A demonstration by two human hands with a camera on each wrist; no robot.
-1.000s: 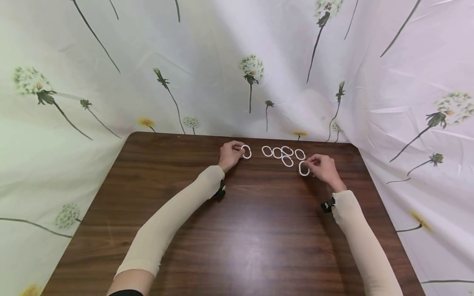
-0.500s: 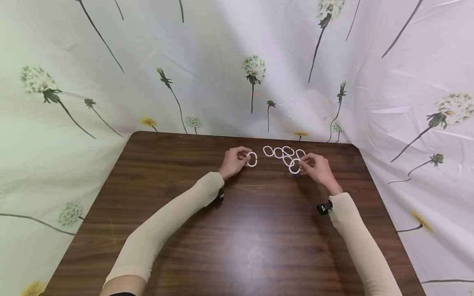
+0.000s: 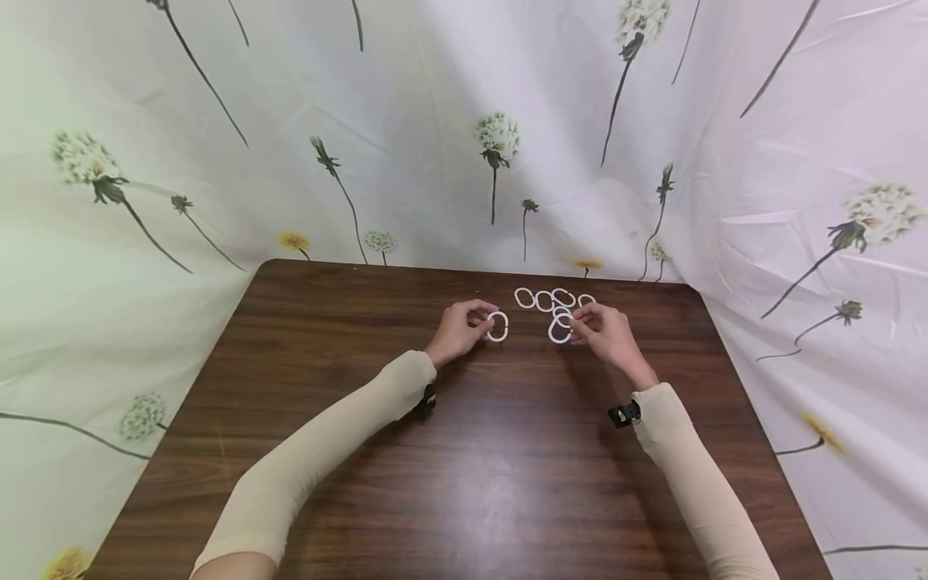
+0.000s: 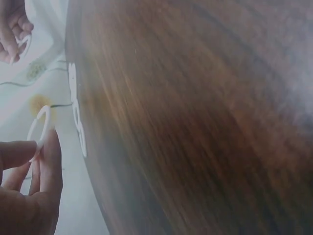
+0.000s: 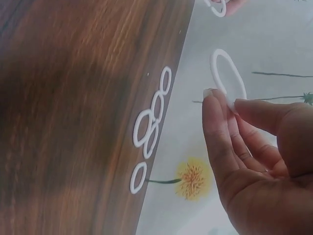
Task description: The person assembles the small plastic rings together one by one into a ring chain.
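My left hand (image 3: 459, 329) pinches a white oval ring (image 3: 499, 341) between thumb and fingers and holds it up; the ring has a small gap in its side, like a shower curtain ring. A matching white ring (image 5: 213, 66) is pinched by my right hand (image 3: 607, 334). The two held rings are apart, facing each other over the far part of the table. Behind my right hand lie several loose white rings (image 5: 137, 132), some overlapping. In the head view, the right-hand ring and fingers partly cover these loose rings.
The dark wooden table (image 3: 449, 451) spreads out in front of me. A white cloth (image 3: 413, 121) printed with dandelions hangs behind its far edge and along the sides. A small black device (image 3: 623, 415) is strapped on my right wrist, and another on the left.
Both hands have come nearer each other and slightly toward me, each with its ring. The right-hand ring has moved left, in front of the loose rings, which stay where they were.
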